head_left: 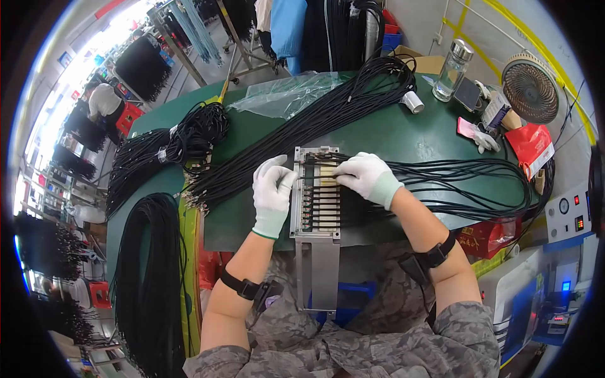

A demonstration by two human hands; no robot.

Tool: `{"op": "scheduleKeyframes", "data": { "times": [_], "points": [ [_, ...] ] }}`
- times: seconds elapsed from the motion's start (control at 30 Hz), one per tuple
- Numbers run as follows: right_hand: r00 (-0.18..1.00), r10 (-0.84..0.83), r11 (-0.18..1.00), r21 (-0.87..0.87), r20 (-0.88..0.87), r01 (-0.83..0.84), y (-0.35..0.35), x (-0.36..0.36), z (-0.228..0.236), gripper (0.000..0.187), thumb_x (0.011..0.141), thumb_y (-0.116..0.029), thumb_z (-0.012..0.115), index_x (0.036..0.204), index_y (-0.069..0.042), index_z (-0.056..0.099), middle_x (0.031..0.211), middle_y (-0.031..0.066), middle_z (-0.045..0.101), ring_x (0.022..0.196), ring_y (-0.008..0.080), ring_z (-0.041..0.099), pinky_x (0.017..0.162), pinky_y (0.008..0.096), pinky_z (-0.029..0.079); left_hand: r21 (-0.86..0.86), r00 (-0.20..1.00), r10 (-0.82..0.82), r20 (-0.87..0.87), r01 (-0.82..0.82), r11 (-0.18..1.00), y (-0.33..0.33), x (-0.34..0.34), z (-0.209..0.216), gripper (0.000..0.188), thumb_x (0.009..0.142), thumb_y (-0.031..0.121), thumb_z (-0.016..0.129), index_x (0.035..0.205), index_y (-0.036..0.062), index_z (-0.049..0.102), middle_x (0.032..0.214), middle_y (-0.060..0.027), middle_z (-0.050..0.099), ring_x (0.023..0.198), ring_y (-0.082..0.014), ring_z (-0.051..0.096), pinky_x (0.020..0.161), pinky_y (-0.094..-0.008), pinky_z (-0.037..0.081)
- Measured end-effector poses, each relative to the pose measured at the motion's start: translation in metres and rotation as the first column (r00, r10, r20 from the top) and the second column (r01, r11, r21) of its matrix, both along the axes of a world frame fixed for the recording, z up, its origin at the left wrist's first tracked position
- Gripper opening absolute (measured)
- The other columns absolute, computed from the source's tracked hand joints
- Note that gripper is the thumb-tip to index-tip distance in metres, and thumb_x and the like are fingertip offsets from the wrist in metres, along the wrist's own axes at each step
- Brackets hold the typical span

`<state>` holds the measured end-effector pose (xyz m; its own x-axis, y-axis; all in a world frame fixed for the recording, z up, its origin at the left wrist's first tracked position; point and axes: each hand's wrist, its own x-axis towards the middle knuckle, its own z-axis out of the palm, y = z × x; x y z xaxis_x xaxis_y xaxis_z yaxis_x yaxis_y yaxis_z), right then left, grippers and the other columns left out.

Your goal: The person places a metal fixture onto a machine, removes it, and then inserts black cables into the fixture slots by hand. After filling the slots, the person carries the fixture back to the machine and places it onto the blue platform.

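Note:
A metal fixture [318,234] lies across the table's front edge, with several black cables [324,212] laid side by side in its slots. My left hand [272,192], in a white glove, is at the fixture's left edge, thumb and forefinger pinched at the end of one black cable. The small end between those fingertips is mostly hidden. On the other side my right hand [367,176], gloved too, pinches the same cable above the fixture's upper slots. From the fixture the cables run right under my right wrist into a wide loop [466,167].
Bundles of black cable lie at the far middle [315,123], back left [170,142] and front left [148,252]. Clear plastic film [287,94] rests behind. At the right stand a glass bottle [452,69], a fan [529,88] and a red packet [529,148].

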<state>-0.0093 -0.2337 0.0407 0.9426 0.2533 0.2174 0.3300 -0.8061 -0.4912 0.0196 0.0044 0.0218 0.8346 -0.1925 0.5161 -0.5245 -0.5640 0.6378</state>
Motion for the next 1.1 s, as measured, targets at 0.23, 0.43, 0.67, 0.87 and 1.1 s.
{"op": "scheduleKeyframes", "data": {
  "times": [0.23,0.43,0.67,0.87,1.1],
  "points": [
    [0.985,0.06,0.995,-0.092,0.163,-0.045,-0.009,-0.001,-0.012,0.011,0.08,-0.021,0.072,0.087,-0.014,0.073,0.083,0.0042,0.068,0.089,0.0285,0.06,0.081,0.0405,0.047,-0.057,0.993,0.007,-0.117,-0.014,0.998,0.002,0.0,-0.016,0.02,0.091,0.025,0.066,0.096,0.0059,0.071,0.108,-0.0117,0.07,0.109,-0.0304,0.061,0.098,-0.0411,0.045],
    [0.976,0.04,0.976,-0.22,0.213,0.008,-0.006,0.002,-0.009,0.008,0.077,-0.021,0.073,0.084,-0.017,0.072,0.082,0.0008,0.066,0.092,0.0251,0.059,0.084,0.0381,0.045,-0.01,0.972,0.011,-0.233,-0.014,1.0,0.005,0.002,-0.02,0.023,0.095,0.026,0.06,0.104,0.0082,0.072,0.103,-0.0089,0.071,0.1,-0.0277,0.062,0.092,-0.0389,0.048],
    [0.96,0.042,0.976,-0.217,0.278,0.02,-0.001,0.003,-0.017,0.008,0.078,-0.022,0.073,0.083,-0.016,0.071,0.081,0.0006,0.065,0.091,0.0254,0.059,0.083,0.0389,0.045,-0.011,0.971,-0.009,-0.237,0.007,1.0,0.005,0.002,-0.022,0.021,0.095,0.023,0.059,0.105,0.0106,0.073,0.104,-0.0081,0.071,0.099,-0.0274,0.061,0.092,-0.0393,0.047],
    [0.965,0.03,0.974,-0.223,0.261,0.03,0.004,0.0,-0.018,0.009,0.078,-0.023,0.074,0.082,-0.015,0.071,0.081,0.0015,0.065,0.091,0.026,0.059,0.082,0.0398,0.045,0.235,0.991,-0.102,-0.081,0.118,0.965,-0.008,-0.009,-0.017,0.038,0.087,0.048,0.068,0.12,0.029,0.072,0.153,-0.0239,0.037,0.14,-0.0437,0.033,0.116,-0.0516,0.028],
    [0.949,-0.158,0.931,-0.277,0.274,0.236,-0.017,0.013,-0.014,0.043,0.076,-0.035,0.079,0.113,-0.018,0.066,0.104,0.0067,0.065,0.101,0.0297,0.058,0.085,0.0412,0.046,0.496,0.993,-0.118,0.027,0.089,0.864,-0.022,-0.013,-0.014,0.034,0.085,0.05,0.069,0.113,0.0322,0.077,0.157,-0.0237,0.032,0.142,-0.0488,0.027,0.12,-0.0553,0.014]
  ]
}}
